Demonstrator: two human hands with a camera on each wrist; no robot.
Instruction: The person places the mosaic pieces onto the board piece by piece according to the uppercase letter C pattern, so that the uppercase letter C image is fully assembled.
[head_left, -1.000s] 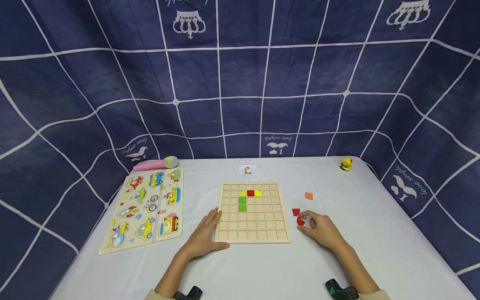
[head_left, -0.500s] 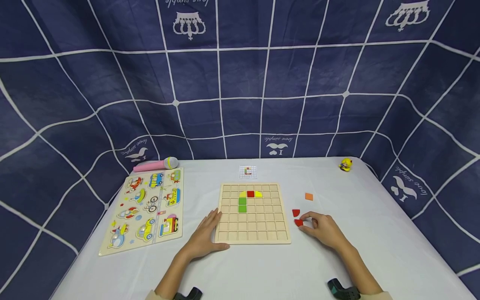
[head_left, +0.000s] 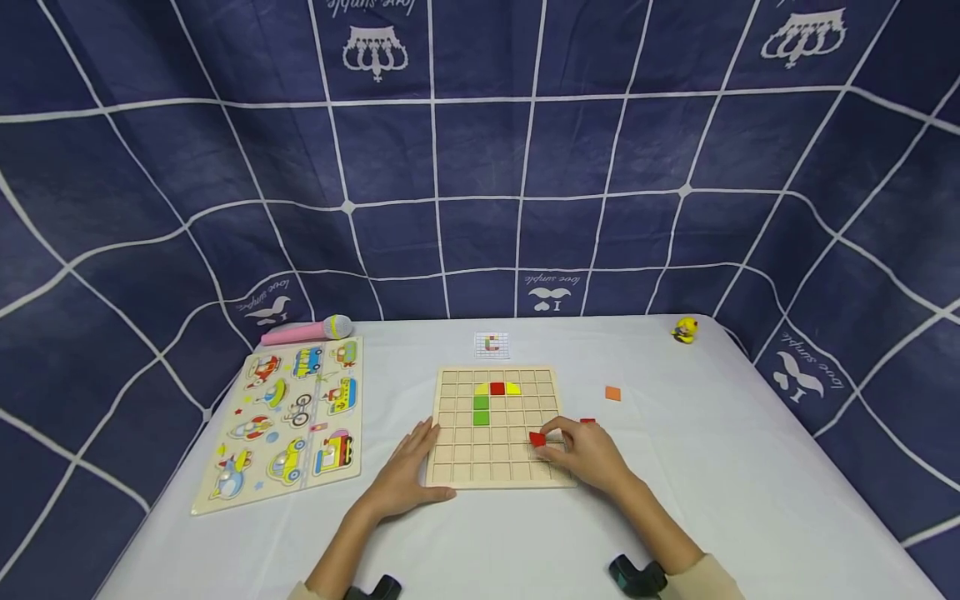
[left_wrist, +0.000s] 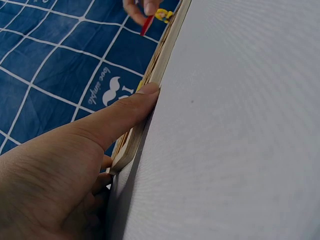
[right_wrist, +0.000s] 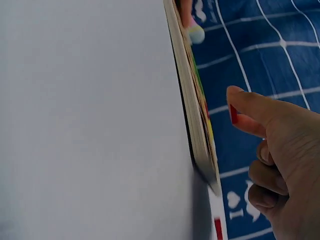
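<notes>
The left hand [head_left: 403, 473] rests at the near left corner of the wooden grid board [head_left: 457, 460], fingers extended along the side, thumb touching the near edge. The right hand [head_left: 590, 454] pinches a red piece [head_left: 537, 439] between thumb and index finger above the board's right part. Beyond that hand lies a second red piece [head_left: 588, 421], partly hidden. Farther off, two green squares [head_left: 481, 403] sit in the grid; a small card [head_left: 491, 345] lies beyond the board.

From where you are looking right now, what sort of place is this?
Probably a tabletop play corner: a navy fabric backdrop with white grid lines hangs behind a white cloth-covered table, on which lie a pale wooden board of square cells and a cream puzzle board with colourful vehicle pictures.
</notes>
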